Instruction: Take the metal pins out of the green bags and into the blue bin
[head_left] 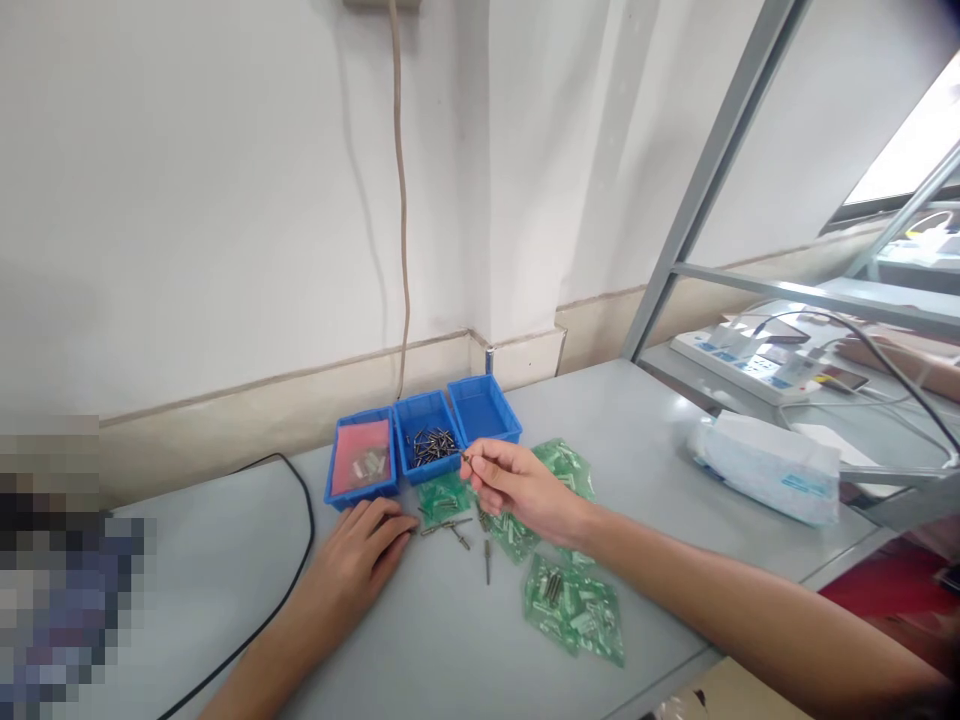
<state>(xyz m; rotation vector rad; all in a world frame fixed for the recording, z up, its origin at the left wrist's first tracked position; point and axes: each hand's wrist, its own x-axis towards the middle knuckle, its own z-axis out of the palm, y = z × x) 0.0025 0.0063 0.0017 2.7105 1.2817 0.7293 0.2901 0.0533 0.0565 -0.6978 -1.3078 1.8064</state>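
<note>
the right hand (514, 482) pinches 1 small metal pin (466, 457) between thumb and fingertips. the held pin is located at the front right corner of the middle blue bin (431, 473); contact with the bin cannot be confirmed. the left hand (364, 548) rests palm down on the grey table (420, 650), fingers loosely bent and lying side by side, just in front of the left blue bin (363, 497). its thumb lies near several loose pins (448, 525); whether it touches them cannot be told.

the 3 blue bins stand side by side near the wall (225, 200). the left bin contains a pink sheet (346, 456) and a clear bag (370, 465) of pale pieces. the middle bin contains a heap of dark metal pins (433, 447). the right blue bin (487, 398) is set slightly farther back.

1 separate pin (487, 562) lies between the hands. green-tinted bags (600, 620) lie under and around the right hand. a black cable (308, 500) runs left of the left hand.
</note>
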